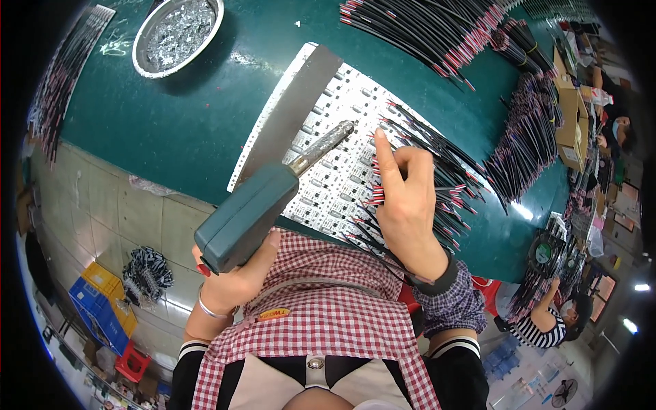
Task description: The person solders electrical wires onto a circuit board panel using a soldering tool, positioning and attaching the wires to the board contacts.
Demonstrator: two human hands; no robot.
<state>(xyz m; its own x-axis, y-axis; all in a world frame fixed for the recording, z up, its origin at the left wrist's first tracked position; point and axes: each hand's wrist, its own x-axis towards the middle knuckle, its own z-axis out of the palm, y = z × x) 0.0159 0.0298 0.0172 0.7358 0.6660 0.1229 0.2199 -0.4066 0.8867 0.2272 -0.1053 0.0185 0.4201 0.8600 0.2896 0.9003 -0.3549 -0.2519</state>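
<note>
My left hand (239, 277) is wrapped round the dark green handle of a soldering gun (249, 212). The gun's worn metal barrel slants up to the right, its tip over a white circuit board panel (335, 154) dotted with small components. Close to that tip, my right hand (410, 198) points its index finger down onto the board, the other fingers curled in. What those fingers hold, if anything, is hidden beneath the hand. Black wires (437, 147) with red and white ends lie along the panel's right side, some running under my right hand. A dark grey strip (290, 113) covers the panel's left part.
A round metal bowl (145, 55) of silvery scraps stands at the far left of the green table (171, 130). Wire bundles (424, 31) lie at the back and right. Crates (102, 307) and a red stool (132, 362) are on the floor. Other people (547, 324) sit at right.
</note>
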